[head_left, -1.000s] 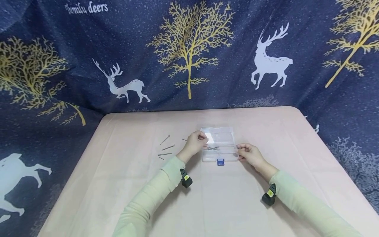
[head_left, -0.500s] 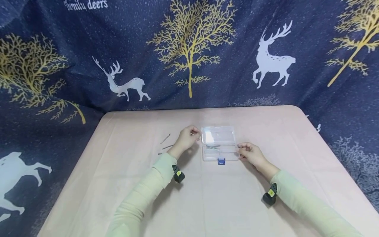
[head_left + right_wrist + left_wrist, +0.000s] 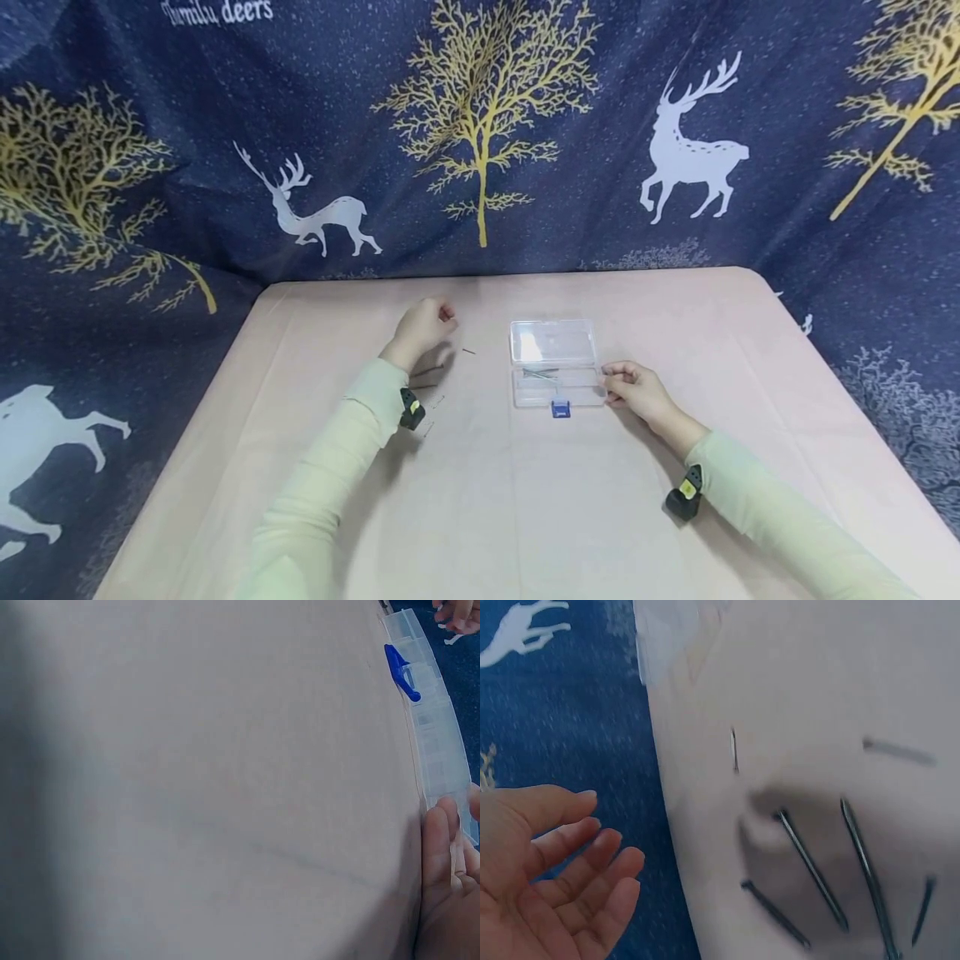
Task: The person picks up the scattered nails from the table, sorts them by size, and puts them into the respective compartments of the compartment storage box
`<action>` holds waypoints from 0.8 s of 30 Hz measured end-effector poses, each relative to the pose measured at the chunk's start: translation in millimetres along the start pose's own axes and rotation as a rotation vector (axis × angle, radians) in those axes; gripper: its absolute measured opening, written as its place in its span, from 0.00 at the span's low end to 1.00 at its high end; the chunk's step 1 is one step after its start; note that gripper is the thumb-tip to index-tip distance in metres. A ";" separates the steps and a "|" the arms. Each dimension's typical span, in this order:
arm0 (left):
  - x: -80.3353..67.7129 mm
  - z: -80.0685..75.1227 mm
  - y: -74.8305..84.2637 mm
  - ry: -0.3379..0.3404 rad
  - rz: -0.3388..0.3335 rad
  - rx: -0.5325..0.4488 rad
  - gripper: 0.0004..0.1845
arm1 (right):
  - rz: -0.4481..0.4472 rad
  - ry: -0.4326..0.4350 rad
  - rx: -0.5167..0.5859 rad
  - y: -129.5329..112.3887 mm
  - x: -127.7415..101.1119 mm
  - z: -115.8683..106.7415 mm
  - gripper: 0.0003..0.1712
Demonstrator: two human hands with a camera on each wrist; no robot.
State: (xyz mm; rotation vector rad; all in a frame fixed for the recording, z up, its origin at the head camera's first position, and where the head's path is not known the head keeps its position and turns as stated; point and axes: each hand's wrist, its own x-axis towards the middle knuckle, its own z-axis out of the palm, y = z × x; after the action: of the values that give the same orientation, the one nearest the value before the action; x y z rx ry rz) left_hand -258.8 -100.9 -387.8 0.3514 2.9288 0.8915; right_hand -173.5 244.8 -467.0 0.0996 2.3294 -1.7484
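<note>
My left hand [image 3: 423, 323] hovers over the left part of the table with its fingers loosely bent and nothing between them. Under and beside it lie several metal nails [image 3: 866, 874] of different lengths, some hidden behind the hand and wrist in the head view. A clear plastic box [image 3: 581, 398] stands at the middle with its lid [image 3: 566, 342] tipped back. A few nails [image 3: 540, 373] rest inside its left rear part. My right hand [image 3: 636, 390] holds the box by its right end, the fingers [image 3: 435, 840] along the outer wall.
A blue latch [image 3: 560, 409] hangs at the box's front. One short nail [image 3: 468, 351] lies between the left hand and the box. Pink cloth covers the table [image 3: 570, 517], and a dark blue deer-print cloth [image 3: 315, 108] hangs behind its far edge.
My left hand has left the box and moved left to above the loose nails. The right hand has stayed at the box's right end.
</note>
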 end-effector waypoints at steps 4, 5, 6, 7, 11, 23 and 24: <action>0.7 -3.3 -10.6 -0.049 -0.054 0.052 0.09 | 0.000 0.000 0.002 0.9 0.7 0.1 0.25; 0.4 -3.0 -12.9 -0.065 -0.064 0.063 0.08 | 0.000 0.000 0.002 1.0 0.8 0.1 0.25; -0.1 -2.3 -15.0 -0.083 -0.074 0.068 0.08 | 0.000 0.001 0.002 1.1 0.9 0.1 0.25; -0.7 -1.4 -16.8 -0.100 -0.082 0.071 0.08 | 0.001 0.001 0.002 1.1 0.9 0.1 0.25; -4.4 2.6 -19.6 -0.159 -0.113 0.081 0.08 | 0.004 0.000 0.001 0.5 0.4 -0.1 0.25; -11.3 14.4 -18.7 -0.298 -0.136 0.136 0.07 | -0.009 0.006 0.005 1.0 0.1 -1.3 0.24; -11.6 15.5 -19.4 -0.301 -0.144 0.143 0.07 | -0.010 0.006 0.010 1.4 0.3 -1.1 0.24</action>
State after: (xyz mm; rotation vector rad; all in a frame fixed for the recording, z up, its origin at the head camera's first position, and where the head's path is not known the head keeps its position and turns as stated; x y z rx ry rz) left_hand -249.5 -110.9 -411.5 0.2526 2.7023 0.5575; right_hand -173.6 246.2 -468.1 0.0958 2.3297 -1.7671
